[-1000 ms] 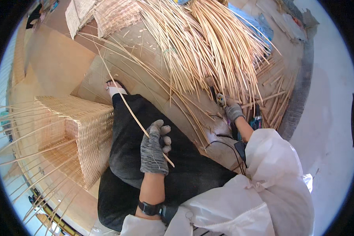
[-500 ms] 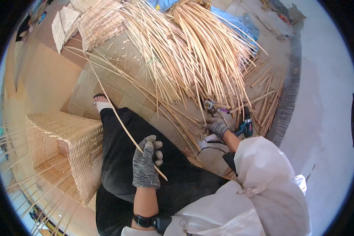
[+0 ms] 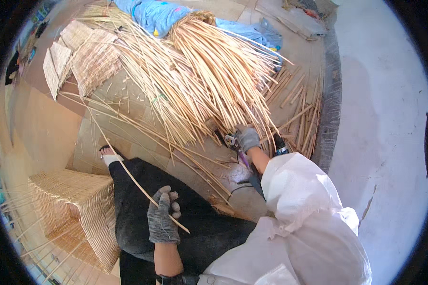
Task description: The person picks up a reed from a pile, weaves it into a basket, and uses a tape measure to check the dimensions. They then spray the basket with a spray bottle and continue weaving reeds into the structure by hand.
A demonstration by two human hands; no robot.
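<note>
My left hand [image 3: 163, 216], in a grey glove, is closed around a long pale rattan cane [image 3: 123, 159]. The cane's short end sticks out past my palm, and its far part runs up-left across my leg. My right hand [image 3: 247, 138], also gloved, reaches to the floor by the cane tips. Right beside it is a metal-headed tool [image 3: 231, 141] with a purple part. A second tool with a dark shaft [image 3: 217, 133] lies just left of it. My right fingers are largely hidden, so I cannot make out whether they grip anything.
A big bundle of canes [image 3: 223, 66] covers the floor ahead, partly under blue cloth [image 3: 152, 16]. At left stands a woven basket [image 3: 88, 190] with long loose stakes. Woven panels [image 3: 97, 66] lie far left. Cut sticks [image 3: 304, 114] and a drill [image 3: 280, 145] are at right.
My right hand has moved from beside the drill forward and left to the metal-headed tool. My left hand keeps hold of the cane. The whole view has shifted.
</note>
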